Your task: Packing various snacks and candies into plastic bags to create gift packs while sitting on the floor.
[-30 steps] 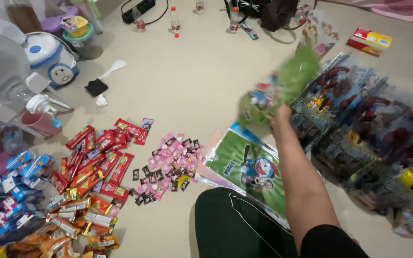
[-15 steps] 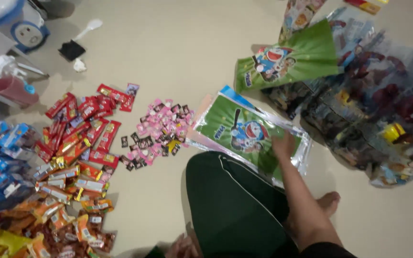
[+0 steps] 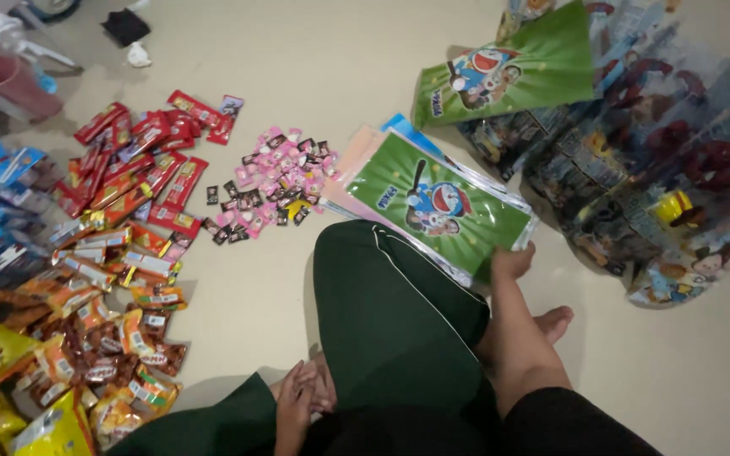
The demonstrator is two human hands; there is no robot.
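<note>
Gripping green bag (image 3: 441,203), fingers hidden.

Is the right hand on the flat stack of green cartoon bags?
Yes, the right hand rests on the near edge of the flat green bag stack on the floor.

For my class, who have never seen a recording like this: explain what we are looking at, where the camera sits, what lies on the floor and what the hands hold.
There is no machine here. A person sits on the floor wearing a camera on the head, so the picture looks down over their knee. The right hand touches the edge of a stack of flat green cartoon party bags; whether it grips one is unclear. The left hand rests empty by the leg. On the floor lie red snack packets, small pink sweets and one filled green bag.
</note>
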